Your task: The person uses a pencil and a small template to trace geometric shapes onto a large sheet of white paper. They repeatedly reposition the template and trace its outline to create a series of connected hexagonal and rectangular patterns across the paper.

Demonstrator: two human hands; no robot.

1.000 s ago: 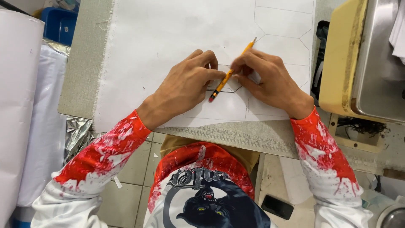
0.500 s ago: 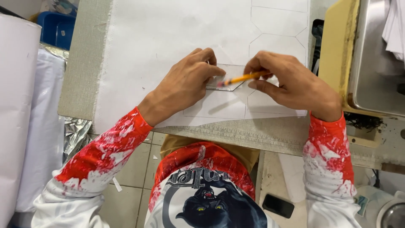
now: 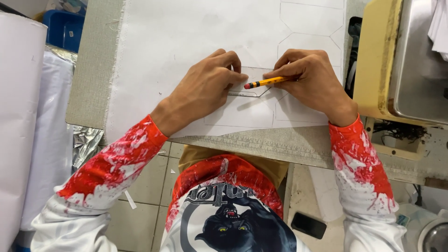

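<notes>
A: What lies nearest the person?

B: A metal ruler (image 3: 261,147) along the near edge of the tabletop (image 3: 91,70), at six o'clock from the hands.

A: And the hands?

B: The left hand (image 3: 205,91) presses flat, fingers curled, on a small clear template (image 3: 249,88) lying on the white sheet (image 3: 177,37). The right hand (image 3: 310,79), at three o'clock from it, is closed around a yellow pencil (image 3: 266,82), which lies nearly level, its red end pointing to nine o'clock over the template.

A: Farther out?

B: Traced outlines (image 3: 310,23) on the sheet at twelve o'clock. A yellowed machine (image 3: 378,56) stands at three o'clock, a blue bin (image 3: 65,29) at ten o'clock.
</notes>
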